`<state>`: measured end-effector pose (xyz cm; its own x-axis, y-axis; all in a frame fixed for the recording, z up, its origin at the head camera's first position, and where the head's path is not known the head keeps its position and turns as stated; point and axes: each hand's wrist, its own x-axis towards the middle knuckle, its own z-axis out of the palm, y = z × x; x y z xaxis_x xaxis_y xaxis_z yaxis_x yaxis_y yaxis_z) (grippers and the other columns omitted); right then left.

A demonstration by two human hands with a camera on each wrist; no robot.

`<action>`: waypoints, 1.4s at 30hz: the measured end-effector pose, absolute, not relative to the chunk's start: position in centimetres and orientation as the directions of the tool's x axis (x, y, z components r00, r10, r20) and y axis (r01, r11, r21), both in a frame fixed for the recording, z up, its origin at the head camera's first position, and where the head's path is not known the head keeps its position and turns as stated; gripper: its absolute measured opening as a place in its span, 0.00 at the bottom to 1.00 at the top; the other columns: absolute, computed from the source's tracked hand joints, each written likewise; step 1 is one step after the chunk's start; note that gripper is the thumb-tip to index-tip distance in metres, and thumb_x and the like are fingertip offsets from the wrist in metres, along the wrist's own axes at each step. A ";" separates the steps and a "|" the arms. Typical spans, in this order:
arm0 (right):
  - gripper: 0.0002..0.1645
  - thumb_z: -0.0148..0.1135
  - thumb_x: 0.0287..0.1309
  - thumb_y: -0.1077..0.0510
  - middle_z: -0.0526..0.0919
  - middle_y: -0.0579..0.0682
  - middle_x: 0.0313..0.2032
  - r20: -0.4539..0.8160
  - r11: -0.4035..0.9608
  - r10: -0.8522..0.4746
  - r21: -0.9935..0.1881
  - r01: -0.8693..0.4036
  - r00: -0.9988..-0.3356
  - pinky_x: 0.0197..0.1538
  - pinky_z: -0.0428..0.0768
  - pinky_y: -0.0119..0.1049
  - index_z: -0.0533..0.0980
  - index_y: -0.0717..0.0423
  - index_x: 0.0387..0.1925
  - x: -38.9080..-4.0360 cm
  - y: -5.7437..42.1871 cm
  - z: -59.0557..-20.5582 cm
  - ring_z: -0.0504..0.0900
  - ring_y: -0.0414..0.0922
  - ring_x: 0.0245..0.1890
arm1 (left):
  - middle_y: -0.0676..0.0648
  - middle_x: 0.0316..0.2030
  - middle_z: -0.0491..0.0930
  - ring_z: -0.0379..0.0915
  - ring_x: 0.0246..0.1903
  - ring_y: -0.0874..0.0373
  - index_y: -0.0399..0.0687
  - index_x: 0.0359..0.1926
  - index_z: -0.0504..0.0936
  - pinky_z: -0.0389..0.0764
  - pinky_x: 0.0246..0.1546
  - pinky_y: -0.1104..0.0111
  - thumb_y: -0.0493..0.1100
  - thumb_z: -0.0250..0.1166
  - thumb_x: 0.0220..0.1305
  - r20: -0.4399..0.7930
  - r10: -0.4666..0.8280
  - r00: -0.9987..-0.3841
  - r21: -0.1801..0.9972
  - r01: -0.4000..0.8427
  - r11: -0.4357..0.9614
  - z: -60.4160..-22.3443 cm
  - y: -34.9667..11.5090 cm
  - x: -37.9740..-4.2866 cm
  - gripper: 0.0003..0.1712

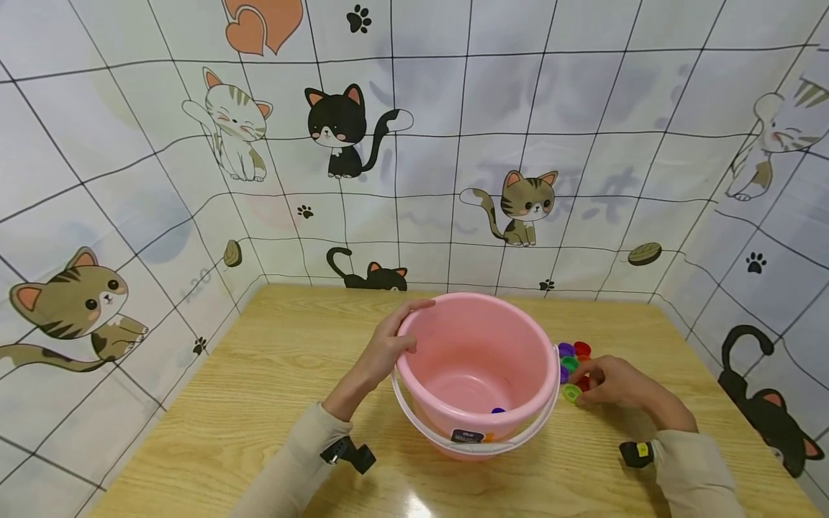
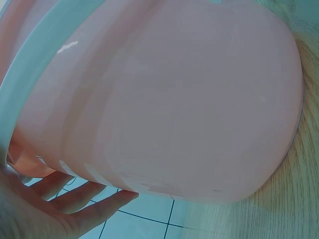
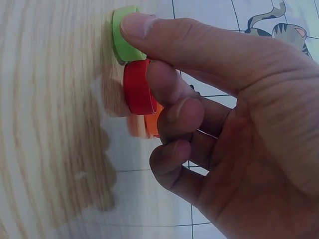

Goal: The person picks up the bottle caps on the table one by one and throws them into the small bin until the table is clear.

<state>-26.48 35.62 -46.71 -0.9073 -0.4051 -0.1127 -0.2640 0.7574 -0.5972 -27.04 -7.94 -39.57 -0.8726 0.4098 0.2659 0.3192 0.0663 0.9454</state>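
A pink bucket (image 1: 478, 298) stands upright on the wooden table (image 1: 259, 374), its white handle (image 1: 421, 424) hanging down in front. My left hand (image 1: 396, 338) holds its left rim, fingers (image 2: 84, 199) flat against the outer wall (image 2: 174, 99). One small blue cap (image 1: 497, 411) lies inside on the bottom. Right of the bucket lies a cluster of coloured bottle caps (image 1: 573, 354). My right hand (image 1: 605, 381) rests there: the thumb (image 3: 164, 35) touches a green cap (image 3: 121, 47) and the curled index finger presses a red cap (image 3: 138, 87), pinched between them. An orange cap (image 3: 151, 124) lies behind.
Walls covered in a cat-print tiled sheet (image 1: 414, 180) close in the table on the left, back and right. Bare wood stretches left of the bucket and along the front edge. Black wrist cameras (image 1: 350, 455) sit on both sleeves.
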 end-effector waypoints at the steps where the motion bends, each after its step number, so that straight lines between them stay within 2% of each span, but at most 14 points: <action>1: 0.19 0.73 0.45 0.52 0.73 0.45 0.21 -0.115 0.756 -0.405 -0.601 -0.261 -0.907 0.23 0.68 0.28 0.82 0.53 0.41 -26.5 35.6 -46.7 0.68 0.35 0.20 | 0.50 0.63 0.68 0.72 0.50 0.41 0.56 0.64 0.70 0.80 0.38 0.47 0.31 0.51 0.43 0.265 0.409 -0.873 0.946 0.318 0.066 -39.6 -7.9 -27.0 0.41; 11: 0.19 0.71 0.48 0.51 0.75 0.46 0.21 -0.130 0.741 -0.411 -0.625 -0.247 -0.902 0.21 0.71 0.29 0.81 0.54 0.42 -26.3 35.5 -46.5 0.70 0.35 0.18 | 0.49 0.63 0.68 0.73 0.49 0.41 0.57 0.65 0.70 0.82 0.36 0.50 0.30 0.50 0.44 0.260 0.405 -0.877 0.945 0.316 0.078 -39.6 -8.3 -27.0 0.41; 17: 0.17 0.71 0.49 0.50 0.77 0.45 0.22 -0.113 0.758 -0.385 -0.605 -0.244 -0.916 0.25 0.72 0.29 0.80 0.54 0.38 -26.4 35.2 -46.3 0.72 0.35 0.21 | 0.47 0.64 0.67 0.72 0.48 0.38 0.55 0.65 0.70 0.81 0.32 0.55 0.28 0.49 0.44 0.275 0.402 -0.873 0.940 0.331 0.077 -39.8 -8.7 -27.1 0.42; 23: 0.16 0.70 0.49 0.50 0.79 0.46 0.24 -0.084 0.764 -0.367 -0.596 -0.248 -0.927 0.26 0.73 0.30 0.79 0.55 0.37 -26.1 34.8 -45.8 0.73 0.36 0.23 | 0.48 0.64 0.67 0.72 0.48 0.38 0.55 0.65 0.69 0.81 0.33 0.51 0.28 0.49 0.43 0.274 0.404 -0.873 0.942 0.328 0.069 -39.6 -8.8 -27.1 0.43; 30: 0.17 0.71 0.48 0.49 0.77 0.45 0.26 -0.054 0.788 -0.311 -0.572 -0.226 -0.949 0.30 0.72 0.29 0.79 0.54 0.36 -25.9 34.9 -45.4 0.72 0.36 0.26 | 0.50 0.63 0.68 0.73 0.48 0.39 0.56 0.64 0.71 0.81 0.31 0.53 0.29 0.50 0.43 0.262 0.385 -0.885 0.945 0.316 0.082 -39.6 -8.7 -27.1 0.42; 34: 0.18 0.73 0.46 0.48 0.79 0.44 0.28 -0.015 0.818 -0.277 -0.528 -0.228 -0.961 0.32 0.73 0.29 0.80 0.53 0.36 -25.8 35.2 -45.2 0.73 0.35 0.28 | 0.49 0.62 0.68 0.73 0.48 0.39 0.56 0.64 0.71 0.81 0.32 0.51 0.30 0.51 0.43 0.258 0.383 -0.887 0.947 0.310 0.080 -39.5 -8.6 -27.1 0.41; 42: 0.20 0.71 0.48 0.50 0.84 0.47 0.35 -0.027 0.812 -0.272 -0.543 -0.214 -0.962 0.31 0.77 0.30 0.82 0.55 0.41 -25.5 35.5 -44.6 0.77 0.36 0.30 | 0.50 0.64 0.67 0.72 0.49 0.41 0.54 0.64 0.71 0.81 0.33 0.52 0.28 0.50 0.43 0.289 0.393 -0.873 0.933 0.349 0.090 -39.5 -8.5 -27.3 0.42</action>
<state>-25.54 35.53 -44.61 -0.9618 -0.2725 -0.0273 -0.2145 0.8116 -0.5434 -27.28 -8.47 -39.51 -0.8731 0.3927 0.2888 0.3490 0.0897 0.9328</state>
